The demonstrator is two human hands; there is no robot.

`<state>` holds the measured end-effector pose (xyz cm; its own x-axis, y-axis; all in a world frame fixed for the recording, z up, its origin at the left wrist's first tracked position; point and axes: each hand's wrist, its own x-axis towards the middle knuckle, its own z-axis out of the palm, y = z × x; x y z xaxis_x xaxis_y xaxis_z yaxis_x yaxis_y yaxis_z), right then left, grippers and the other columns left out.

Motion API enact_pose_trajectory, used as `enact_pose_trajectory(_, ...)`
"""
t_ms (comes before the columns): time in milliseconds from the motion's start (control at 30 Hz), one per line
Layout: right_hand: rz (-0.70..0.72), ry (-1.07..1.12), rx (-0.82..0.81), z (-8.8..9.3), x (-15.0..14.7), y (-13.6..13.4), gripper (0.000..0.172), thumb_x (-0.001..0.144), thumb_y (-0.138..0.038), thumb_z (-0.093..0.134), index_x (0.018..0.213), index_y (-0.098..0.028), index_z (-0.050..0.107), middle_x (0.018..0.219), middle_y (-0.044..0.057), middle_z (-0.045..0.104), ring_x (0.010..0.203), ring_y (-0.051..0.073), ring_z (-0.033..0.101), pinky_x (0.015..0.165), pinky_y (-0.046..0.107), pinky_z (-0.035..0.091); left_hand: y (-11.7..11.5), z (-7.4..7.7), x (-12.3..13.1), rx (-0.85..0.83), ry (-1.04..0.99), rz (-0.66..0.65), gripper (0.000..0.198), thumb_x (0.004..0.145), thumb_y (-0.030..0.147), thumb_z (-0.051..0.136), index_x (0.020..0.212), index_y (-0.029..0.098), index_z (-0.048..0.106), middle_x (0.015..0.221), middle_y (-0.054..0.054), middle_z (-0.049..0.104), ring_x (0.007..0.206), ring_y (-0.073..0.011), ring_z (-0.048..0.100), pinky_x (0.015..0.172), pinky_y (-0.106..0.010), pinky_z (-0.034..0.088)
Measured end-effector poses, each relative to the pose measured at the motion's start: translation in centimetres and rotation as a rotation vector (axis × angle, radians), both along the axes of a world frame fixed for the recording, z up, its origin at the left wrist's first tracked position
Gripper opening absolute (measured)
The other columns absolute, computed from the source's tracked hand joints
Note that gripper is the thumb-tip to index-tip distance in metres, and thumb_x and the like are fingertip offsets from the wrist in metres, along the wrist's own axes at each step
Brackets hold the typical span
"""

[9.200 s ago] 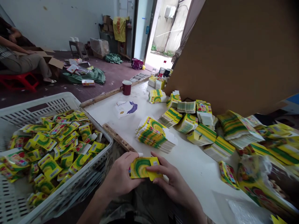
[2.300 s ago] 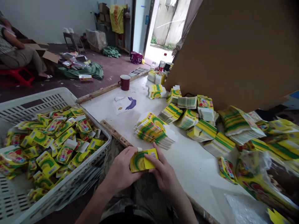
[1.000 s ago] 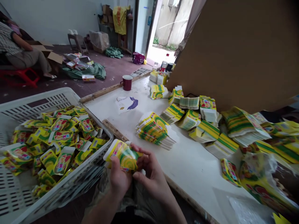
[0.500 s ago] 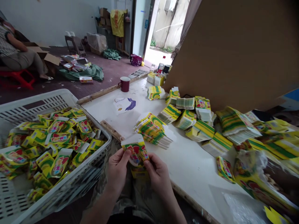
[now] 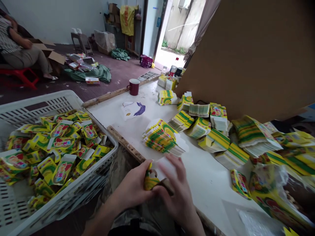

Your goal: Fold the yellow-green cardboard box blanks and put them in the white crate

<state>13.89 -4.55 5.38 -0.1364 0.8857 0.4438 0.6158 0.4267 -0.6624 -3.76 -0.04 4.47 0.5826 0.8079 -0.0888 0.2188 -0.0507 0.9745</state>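
Note:
My left hand [image 5: 134,187] grips a small yellow and green carton [image 5: 149,180] at the near edge of the white table [image 5: 204,170]. My right hand [image 5: 177,190] lies against the carton's right side with the fingers partly spread and blurred by motion. Just beyond the hands sits a fanned stack of flat cartons [image 5: 162,137] of the same print. To the left stands a white slatted crate [image 5: 71,193] filled with several folded cartons [image 5: 61,144].
More bundles of flat cartons [image 5: 214,131] line the table along a big brown cardboard sheet [image 5: 251,55]. A dark red mug [image 5: 134,87] and a paper [image 5: 133,109] lie further back. A seated person [image 5: 19,55] is at the far left by an open box.
The carton was held up and turned between both hands half a second ago; now it is lower at the table edge, and my right hand has moved over its right side.

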Motion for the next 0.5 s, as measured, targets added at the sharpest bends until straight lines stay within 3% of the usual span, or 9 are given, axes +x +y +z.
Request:
enact_pose_trajectory(67, -0.190, 0.265, -0.043, -0.9, -0.2, -0.1, 0.072, 0.088, -0.031, 0.065, 0.150, -0.036, 0.029, 0.159, 0.005, 0.028, 0.147, 0.031, 0.023, 0.118, 0.060, 0.018, -0.5, -0.4, 0.8, 0.044, 0.053, 0.088, 0.064, 0.070, 0.025, 0.073, 0.129, 0.022, 0.048, 0.105, -0.006, 0.069, 0.093, -0.0263, 0.066, 0.082, -0.034, 0.052)
enact_pose_trajectory(100, -0.227, 0.409, -0.112, -1.4, -0.3, -0.1, 0.072, 0.089, -0.036, 0.063, 0.151, -0.033, 0.028, 0.159, 0.007, 0.029, 0.146, 0.031, 0.025, 0.117, 0.058, 0.024, -0.7, -0.6, 1.1, 0.082, 0.073, 0.115, 0.071, 0.070, 0.026, 0.074, 0.133, 0.021, 0.042, 0.106, -0.008, 0.069, 0.094, -0.0269, 0.066, 0.083, -0.035, 0.052)
enact_pose_trajectory(233, -0.088, 0.894, -0.580, -2.6, -1.0, -0.1, 0.052, 0.092, -0.051, 0.053, 0.136, -0.024, 0.054, 0.137, 0.012, 0.060, 0.128, 0.032, 0.054, 0.102, 0.051, 0.048, -1.2, -1.1, 1.3, 0.322, 0.065, 0.098, 0.076, 0.073, 0.020, 0.068, 0.139, 0.025, 0.031, 0.127, -0.011, 0.060, 0.109, -0.0272, 0.062, 0.093, -0.036, 0.049)
enact_pose_trajectory(333, 0.024, 0.979, -0.741, -2.2, -1.6, -0.1, 0.047, 0.089, -0.045, 0.062, 0.132, -0.024, 0.060, 0.133, 0.010, 0.064, 0.125, 0.030, 0.057, 0.109, 0.050, 0.041, -1.5, -1.0, 1.4, 0.406, 0.082, 0.044, 0.065, 0.066, 0.011, 0.065, 0.125, 0.025, 0.041, 0.124, -0.010, 0.060, 0.112, -0.0287, 0.060, 0.093, -0.038, 0.049)
enact_pose_trajectory(500, 0.070, 0.870, -0.600, -1.6, -1.1, -0.4, 0.050, 0.092, -0.043, 0.059, 0.140, -0.033, 0.050, 0.150, 0.004, 0.047, 0.139, 0.028, 0.042, 0.115, 0.051, 0.030, -1.5, -0.5, 1.5, 0.231, 0.109, 0.057, 0.059, 0.064, 0.013, 0.063, 0.117, 0.024, 0.039, 0.106, -0.008, 0.067, 0.095, -0.0283, 0.066, 0.079, -0.037, 0.052)
